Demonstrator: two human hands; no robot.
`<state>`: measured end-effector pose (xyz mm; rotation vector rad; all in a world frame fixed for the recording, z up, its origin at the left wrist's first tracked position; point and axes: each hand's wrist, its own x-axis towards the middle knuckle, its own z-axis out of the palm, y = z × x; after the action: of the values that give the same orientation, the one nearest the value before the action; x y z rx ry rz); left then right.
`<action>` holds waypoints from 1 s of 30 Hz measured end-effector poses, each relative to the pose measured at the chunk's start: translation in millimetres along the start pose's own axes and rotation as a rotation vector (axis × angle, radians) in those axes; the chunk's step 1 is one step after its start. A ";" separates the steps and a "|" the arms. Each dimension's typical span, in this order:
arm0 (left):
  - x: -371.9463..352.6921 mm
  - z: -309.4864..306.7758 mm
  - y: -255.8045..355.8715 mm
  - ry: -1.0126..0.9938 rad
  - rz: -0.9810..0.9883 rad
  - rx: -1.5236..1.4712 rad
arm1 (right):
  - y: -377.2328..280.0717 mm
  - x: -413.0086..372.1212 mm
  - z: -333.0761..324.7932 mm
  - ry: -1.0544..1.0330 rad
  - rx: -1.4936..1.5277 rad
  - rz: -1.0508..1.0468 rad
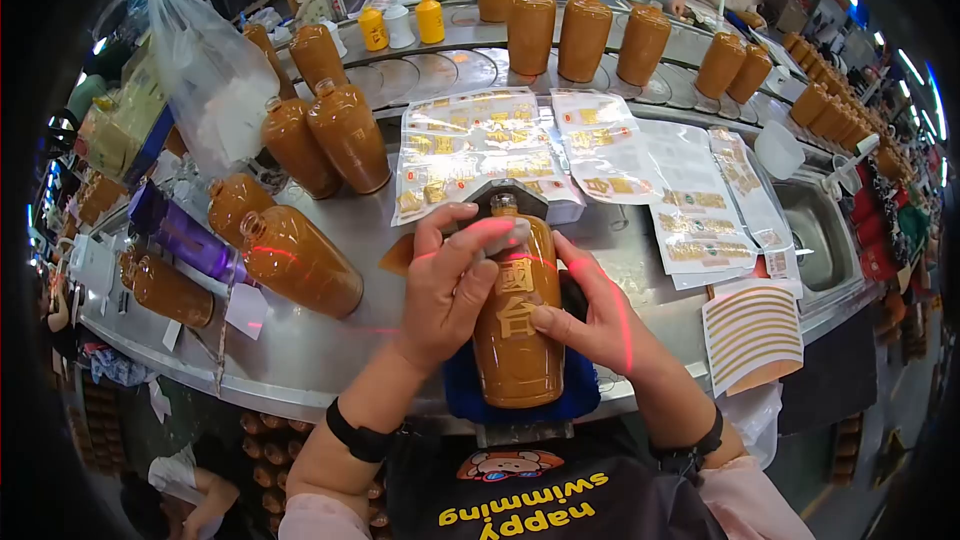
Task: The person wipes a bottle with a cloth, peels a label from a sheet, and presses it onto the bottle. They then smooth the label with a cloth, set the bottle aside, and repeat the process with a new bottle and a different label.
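A brown glazed bottle (pixel 517 370) with gold characters leans in a dark holder, resting on a blue cloth (pixel 582 395) right in front of me. My right hand (pixel 605 315) is wrapped around its right side, the thumb lying beside the lower character. On the left, my left hand (pixel 450 285) is bent over the bottle's shoulder. Its fingers pinch a small greyish-white pad (pixel 517 232) just above the upper character. Thin red light lines cross both hands and the bottle.
Brown bottles (pixel 348 138) stand at left, others (pixel 585 38) on the far conveyor. Gold label sheets (pixel 470 145) lie ahead, with a sheet of gold strips (pixel 752 335) at right beside a sink (pixel 815 235). A plastic bag (pixel 205 70) hangs at left. Co-workers sit across the conveyor.
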<state>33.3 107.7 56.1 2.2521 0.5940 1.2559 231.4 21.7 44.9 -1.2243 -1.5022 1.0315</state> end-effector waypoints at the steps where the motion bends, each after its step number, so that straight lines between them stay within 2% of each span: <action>1: 2.5 1.7 -3.2 0.009 -0.010 -0.002 | 0.6 -0.7 0.1 0.003 0.012 0.001; 2: 4.6 4.4 -5.1 0.046 -0.034 0.003 | 1.4 -0.8 0.7 0.004 0.023 0.001; 6: 11.0 17.3 -11.5 0.141 -0.405 -0.760 | -0.1 0.4 0.4 -0.007 0.030 0.001; 9: 8.2 16.9 -6.8 0.185 -0.521 -0.880 | -2.3 -1.0 -2.6 0.001 -0.089 -0.041; 12: 8.5 21.2 -2.1 0.210 -0.510 -0.854 | -0.7 0.1 -16.7 0.051 0.070 0.064; 13: 9.6 21.0 -0.7 0.196 -0.534 -0.829 | 1.1 6.9 -21.0 0.150 -0.061 -0.091; 15: 13.6 20.6 0.5 0.160 -0.580 -0.780 | -12.6 19.6 -26.6 0.221 -0.066 -0.176; 16: 13.7 21.4 -0.8 0.163 -0.569 -0.781 | -30.1 25.3 -27.2 0.247 -0.064 -0.148; 20: 12.1 25.9 -7.5 0.174 -0.555 -0.833 | -59.3 54.1 -28.8 0.090 -0.280 -0.002; 24: 12.8 25.2 -7.6 0.166 -0.554 -0.790 | -39.8 65.0 -37.1 0.232 -0.409 -0.034; 27: 12.6 24.4 -6.5 0.167 -0.541 -0.717 | -28.7 59.4 -32.4 0.120 -0.193 -0.064; 28: 9.1 24.4 -5.8 0.193 -0.447 -0.598 | -19.0 58.6 -32.9 0.178 -0.224 -0.097; 30: 1.0 20.7 -7.6 0.259 -0.247 -0.354 | -18.7 51.5 -39.3 0.234 -0.112 0.004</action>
<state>50.7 110.0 42.7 1.6886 0.6605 1.4086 260.7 71.8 79.2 -1.3765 -1.3893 0.7852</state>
